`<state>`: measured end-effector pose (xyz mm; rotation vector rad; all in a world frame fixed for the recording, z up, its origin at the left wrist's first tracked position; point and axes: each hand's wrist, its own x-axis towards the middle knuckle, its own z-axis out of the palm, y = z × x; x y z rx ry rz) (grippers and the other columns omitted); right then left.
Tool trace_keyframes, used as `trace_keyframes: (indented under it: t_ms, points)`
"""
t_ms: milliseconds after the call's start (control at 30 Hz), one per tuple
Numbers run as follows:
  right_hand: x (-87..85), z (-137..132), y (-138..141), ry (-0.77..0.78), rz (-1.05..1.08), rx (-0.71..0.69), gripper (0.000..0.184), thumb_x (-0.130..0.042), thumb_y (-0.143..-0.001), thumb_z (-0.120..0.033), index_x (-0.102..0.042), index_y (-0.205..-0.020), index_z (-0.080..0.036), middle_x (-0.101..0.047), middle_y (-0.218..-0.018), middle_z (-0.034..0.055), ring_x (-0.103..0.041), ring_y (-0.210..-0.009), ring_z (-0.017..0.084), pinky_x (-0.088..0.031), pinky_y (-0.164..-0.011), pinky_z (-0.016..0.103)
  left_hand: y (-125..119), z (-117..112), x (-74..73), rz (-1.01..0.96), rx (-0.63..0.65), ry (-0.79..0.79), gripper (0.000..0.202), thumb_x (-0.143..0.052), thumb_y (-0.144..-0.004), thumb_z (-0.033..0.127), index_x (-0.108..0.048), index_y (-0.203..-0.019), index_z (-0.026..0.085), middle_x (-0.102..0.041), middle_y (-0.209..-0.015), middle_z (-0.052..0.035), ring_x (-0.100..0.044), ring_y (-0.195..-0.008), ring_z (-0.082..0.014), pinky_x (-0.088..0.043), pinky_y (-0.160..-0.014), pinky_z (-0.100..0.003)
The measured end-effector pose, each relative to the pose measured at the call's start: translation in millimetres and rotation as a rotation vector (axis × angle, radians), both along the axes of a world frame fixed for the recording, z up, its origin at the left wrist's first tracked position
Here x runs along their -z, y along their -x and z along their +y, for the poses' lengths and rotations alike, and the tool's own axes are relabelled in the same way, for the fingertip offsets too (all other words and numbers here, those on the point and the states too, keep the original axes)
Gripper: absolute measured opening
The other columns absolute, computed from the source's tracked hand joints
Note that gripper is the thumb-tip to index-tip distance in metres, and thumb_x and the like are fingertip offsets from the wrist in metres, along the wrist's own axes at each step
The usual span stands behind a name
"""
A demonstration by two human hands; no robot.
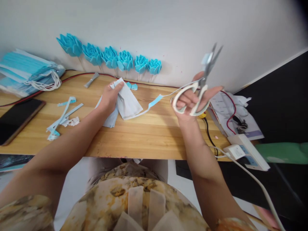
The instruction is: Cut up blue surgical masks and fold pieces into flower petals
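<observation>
Right grip [189, 100]: one scissors pair [209, 69]

White-handled scissors [204, 80] tilt upward, blades parted; pale creased cloth [130, 102] trails a strip [156, 101].

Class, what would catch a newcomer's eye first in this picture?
Six bright blue flowers, lined up along the wall at the back of the wooden table, would probably draw the eye first. Next come the open white-handled scissors in the right hand and the pale mask fabric in the left hand.
</observation>
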<state>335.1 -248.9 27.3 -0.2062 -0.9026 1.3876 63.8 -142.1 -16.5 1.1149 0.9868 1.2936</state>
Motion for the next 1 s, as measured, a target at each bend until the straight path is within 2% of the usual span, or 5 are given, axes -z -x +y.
trace_keyframes:
  t_ms: [133, 267, 400, 633, 1000]
  points:
    - [-8.5, 0.0, -16.2, -0.229, 0.230, -0.267, 0.039, -0.053, -0.098, -0.057, -0.073, -0.087, -0.025, -0.043, -0.057, -0.0072, -0.036, -0.051, 0.008, -0.040, -0.057, 0.026, 2.9, 11.2, 9.1, -0.010, -0.042, 0.041, 0.034, -0.083, -0.071, 0.048, -0.062, -0.081, 0.022, -0.061, -0.076, 0.0000, -0.057, -0.073, -0.0166, -0.047, -0.069, -0.030]
    - [-4.7, 0.8, -2.9, -0.067, -0.005, 0.036, 0.073, -0.025, -0.095, -0.079, -0.075, -0.104, -0.027, -0.033, -0.055, -0.0113, -0.022, -0.045, 0.004, -0.032, -0.053, 0.023, 7.0, 10.7, 0.8, 0.294, -0.054, -0.169, 0.050, -0.086, -0.072, 0.044, -0.067, -0.112, 0.021, -0.070, -0.099, -0.0026, -0.061, -0.090, -0.0191, -0.046, -0.084, -0.033]
    - [4.8, 3.1, 19.8, 0.129, -0.320, 0.125, 0.080, -0.045, -0.071, -0.099, -0.071, -0.105, -0.031, -0.025, -0.052, -0.0130, -0.016, -0.046, 0.008, -0.037, -0.048, 0.025, 1.8, -12.7, -29.3, 0.429, 0.001, -0.504, 0.073, -0.080, -0.082, 0.048, -0.053, -0.145, 0.021, -0.067, -0.136, -0.0062, -0.060, -0.114, -0.0221, -0.043, -0.102, -0.036]
    - [11.9, 7.4, 21.4, 0.092, -0.328, 0.057, 0.082, -0.050, -0.070, -0.100, -0.074, -0.107, -0.030, -0.027, -0.055, -0.0099, -0.021, -0.048, 0.010, -0.044, -0.053, 0.028, -30.3, -62.1, -53.5, 0.636, 0.576, -0.474, 0.046, -0.082, -0.072, 0.047, -0.078, -0.110, 0.021, -0.074, -0.086, -0.0025, -0.065, -0.079, -0.0197, -0.045, -0.077, -0.030]
    - [8.7, 2.6, 35.7, 0.230, -0.361, 0.044, 0.104, -0.046, -0.071, -0.101, -0.062, -0.142, -0.027, -0.038, -0.057, -0.0101, -0.032, -0.049, 0.011, -0.045, -0.058, 0.030, -31.6, -38.6, -96.3, 0.053, 0.411, -0.151, 0.017, -0.070, -0.095, 0.030, -0.070, -0.085, 0.016, -0.073, -0.073, -0.0021, -0.058, -0.053, -0.0106, -0.043, -0.052, -0.026]
